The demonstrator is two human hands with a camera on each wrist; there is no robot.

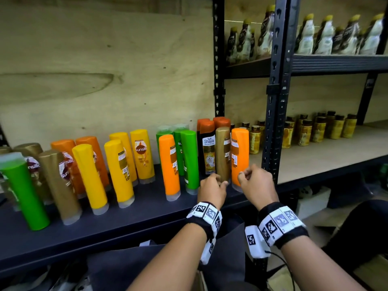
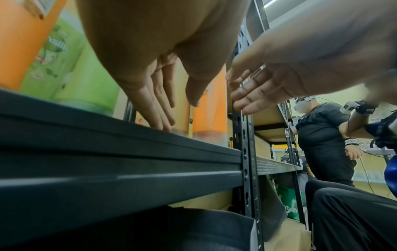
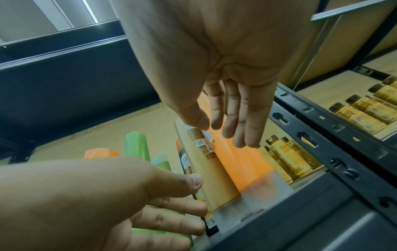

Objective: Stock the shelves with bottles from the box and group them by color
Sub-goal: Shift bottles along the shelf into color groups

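Shampoo bottles stand cap-down on the dark shelf (image 1: 147, 215) in mixed colours: green, gold, orange and yellow. At its right end a gold bottle (image 1: 223, 150) stands between a black Safi Shayla bottle (image 1: 209, 152) and an orange bottle (image 1: 240, 152). My left hand (image 1: 218, 180) touches the gold bottle (image 3: 212, 178) near its base, fingers straight on its left side and thumb on its front. Beside it, my right hand (image 1: 243, 175) hovers empty in front of the orange bottle (image 3: 240, 161), fingers relaxed. The box is out of view.
A black upright post (image 1: 275, 122) stands just right of the orange bottle. Past it, small amber bottles (image 1: 315, 131) fill a wooden shelf, and brown-and-white bottles (image 1: 325, 36) stand one level up. Another person (image 2: 322, 135) stands further right.
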